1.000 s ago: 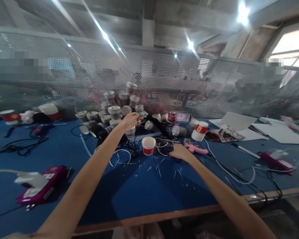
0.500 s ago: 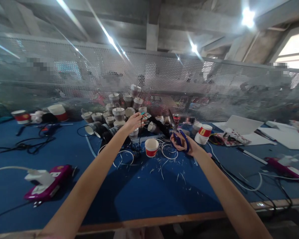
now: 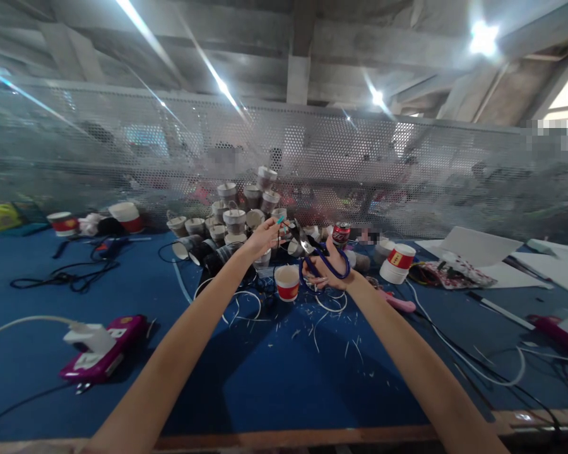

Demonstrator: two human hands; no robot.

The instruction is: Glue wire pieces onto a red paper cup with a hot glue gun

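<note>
My left hand (image 3: 264, 238) is closed in a pinch near the middle of the table, a thin black cord (image 3: 278, 239) hanging from its fingertips. A small teal spot shows at those fingertips. My right hand (image 3: 330, 268) holds blue-handled scissors (image 3: 307, 243), its fingers in the spread handle loops. The scissor blades point up and left, close to my left fingertips; whether they touch the cord I cannot make out. Below the hands stands a white and red paper cup (image 3: 287, 284). Behind my left hand, several grey-white cups (image 3: 234, 219) are piled up, some lying on their sides.
White wire loops (image 3: 248, 302) and clippings lie around the cup. A soda can (image 3: 341, 232) and stacked red-white cups (image 3: 397, 263) stand to the right, near pink-handled pliers (image 3: 397, 302). Purple power strips (image 3: 118, 347) lie at both sides. A perforated metal screen (image 3: 331, 151) borders the back.
The scissors have swung left, their blades now beside my left fingertips, and the handles show wider apart. The black bundle between the hands is now mostly hidden. The view has shifted slightly.
</note>
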